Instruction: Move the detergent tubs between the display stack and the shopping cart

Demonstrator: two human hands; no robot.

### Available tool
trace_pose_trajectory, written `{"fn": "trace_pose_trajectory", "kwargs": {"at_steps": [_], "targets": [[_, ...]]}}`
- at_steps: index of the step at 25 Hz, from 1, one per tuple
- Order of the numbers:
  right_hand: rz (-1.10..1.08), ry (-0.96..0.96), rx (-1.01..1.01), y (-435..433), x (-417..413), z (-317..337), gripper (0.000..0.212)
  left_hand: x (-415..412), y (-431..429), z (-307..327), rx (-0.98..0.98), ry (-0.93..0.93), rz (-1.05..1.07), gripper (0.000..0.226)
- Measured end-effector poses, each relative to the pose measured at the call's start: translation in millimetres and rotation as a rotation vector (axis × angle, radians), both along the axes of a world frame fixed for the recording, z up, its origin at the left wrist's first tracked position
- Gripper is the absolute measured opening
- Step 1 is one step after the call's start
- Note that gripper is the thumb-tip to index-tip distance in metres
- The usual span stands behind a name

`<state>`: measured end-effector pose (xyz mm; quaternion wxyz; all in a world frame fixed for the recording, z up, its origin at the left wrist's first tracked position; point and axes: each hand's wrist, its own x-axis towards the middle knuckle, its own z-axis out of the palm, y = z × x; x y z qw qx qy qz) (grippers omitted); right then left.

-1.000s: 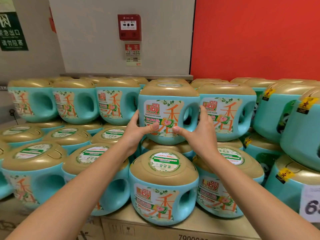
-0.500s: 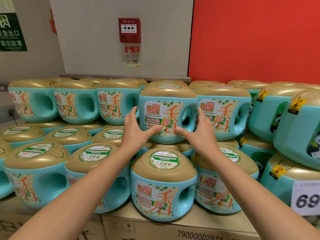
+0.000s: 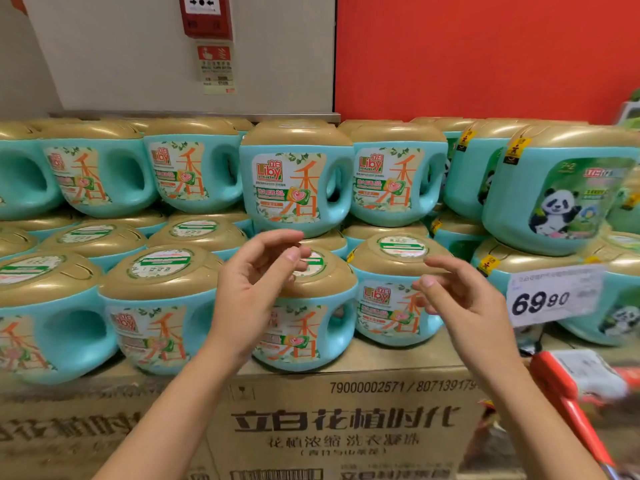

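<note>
Teal tub (image 3: 296,188): upright in the top row of the display stack (image 3: 104,174), nobody touching it.
Left hand (image 3: 256,289): in the air just below the tub, fingers loosely curled, gripping nothing.
Right hand (image 3: 464,303): alongside, fingers relaxed and apart, empty too.
Cart handle (image 3: 568,403): red, low right, blurred.

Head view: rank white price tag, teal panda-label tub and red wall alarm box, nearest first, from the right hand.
1. White price tag, beside right hand.
2. Teal panda-label tub, upper right.
3. Red wall alarm box, top.
</note>
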<state>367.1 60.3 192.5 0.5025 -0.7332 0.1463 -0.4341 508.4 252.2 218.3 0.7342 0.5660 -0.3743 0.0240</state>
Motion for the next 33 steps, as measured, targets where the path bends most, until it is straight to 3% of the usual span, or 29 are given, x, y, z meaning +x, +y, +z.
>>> {"fn": "trace_pose_trajectory", "kwargs": {"at_steps": [5, 11, 18, 27, 33], "targets": [[-0.069, 0.105, 0.24, 29.5, -79.4, -86.3, 0.017, -46.5, -12.3, -61.7, 0.154, 0.241, -0.123, 0.017], [-0.298, 0.336, 0.44, 70.5, -183.1, -176.0, 0.022, -96.4, -7.5, -162.0, 0.519, 0.472, -0.264, 0.02], [-0.574, 0.366, 0.567, 110.1, -282.3, -205.3, 0.019, -173.2, -8.6, -227.6, 0.829, 0.572, -0.479, 0.02], [-0.713, 0.15, 0.608, 111.7, -393.3, -168.9, 0.021, -275.0, -74.4, -206.2, 0.847, 0.582, -0.727, 0.015], [-0.814, 0.201, 0.583, 73.9, -495.2, -148.0, 0.016, -379.7, -141.6, -185.9, 0.744, 0.598, -0.84, 0.022]]}}
